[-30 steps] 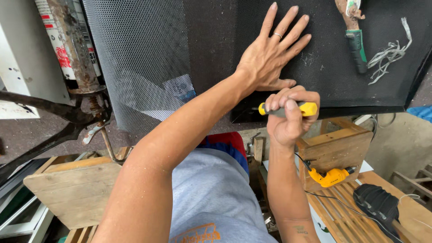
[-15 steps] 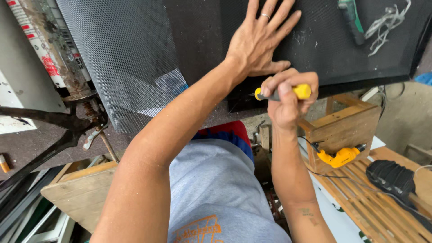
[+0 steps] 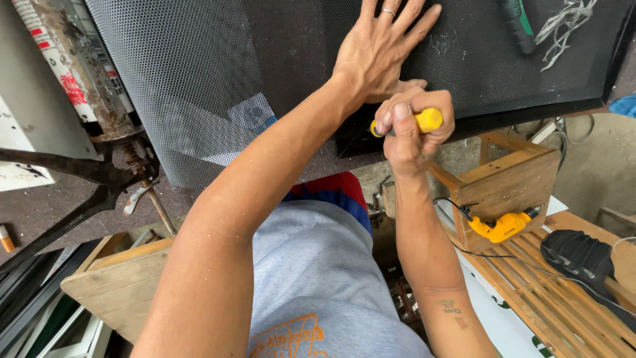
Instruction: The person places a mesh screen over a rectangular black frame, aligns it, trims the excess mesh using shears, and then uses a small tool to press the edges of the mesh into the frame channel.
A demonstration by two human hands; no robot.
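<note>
Hiding its tip, right hand [image 3: 414, 129] grips yellow-handled tool [image 3: 424, 120] against black panel [image 3: 477, 73].

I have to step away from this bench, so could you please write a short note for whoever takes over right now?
Left hand: spread flat on the black panel, pressing it.
Right hand: fist closed around the yellow-handled screwdriver, held at the panel's lower edge; its tip is hidden.
Nearby: yellow drill by the wooden box, green-handled tool and loose wires lying on the panel.
Done and left: cannot tell; no screw is visible.
</note>
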